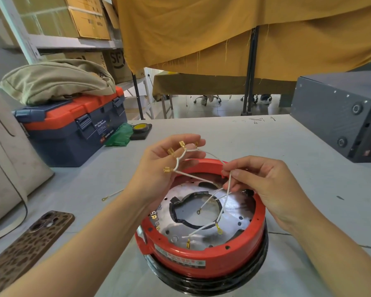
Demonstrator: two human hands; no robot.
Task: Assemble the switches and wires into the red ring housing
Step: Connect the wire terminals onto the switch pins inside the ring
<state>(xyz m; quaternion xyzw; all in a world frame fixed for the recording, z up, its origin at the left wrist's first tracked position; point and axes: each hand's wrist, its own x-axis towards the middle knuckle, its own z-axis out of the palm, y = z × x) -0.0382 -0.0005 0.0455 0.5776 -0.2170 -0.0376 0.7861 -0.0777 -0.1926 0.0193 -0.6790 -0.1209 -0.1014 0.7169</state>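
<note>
You are holding the white wires (201, 179) above the red ring (201, 254): left hand (159, 168) gripping the brass ends, right hand (263, 185) pinching the strands, whose loose ends are hanging straight down into the ring.

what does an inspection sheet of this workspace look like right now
surface: grey table, a few marks.
job's things: red housing on a black base; metal plate inside.
clutter: toolbox under a tan bag, tape roll, phone, grey box, loose wire.
grippers: left hand holds the wires' brass terminals; right hand pinches the white wires.
cables: wire ends hang into the housing.
surroundings: yellow cloth, cartons on shelves.
</note>
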